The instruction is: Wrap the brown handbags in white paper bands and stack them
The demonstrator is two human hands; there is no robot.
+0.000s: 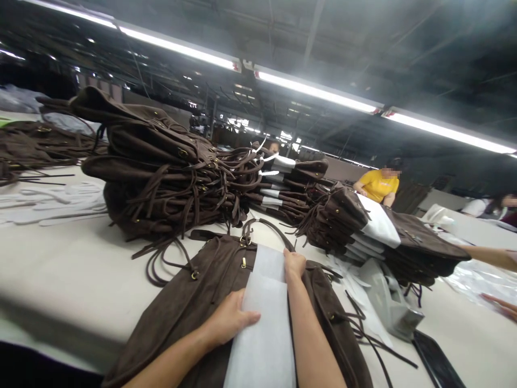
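A dark brown handbag (181, 302) lies before me on the table, its curved handle (277, 229) at the far end. Across its middle runs a long white paper-like strip (264, 328), with one layer overlapping another near the top. My left hand (232, 318) grips the strip's left edge, thumb on top and the other fingers hidden behind it. Farther up, my right hand (294, 264) is closed at the strip's right edge, close to the handle; its fingertips are partly hidden. Thin brown cords with gold-coloured rings hang from both sides of the bag.
Brown bags are piled high at left (157, 161); another stack (347, 215) with white bands stands at right. A grey tape dispenser (388, 302) and dark phone (438, 358) lie right of my bag. A co-worker's arm (493, 256) reaches in from the right.
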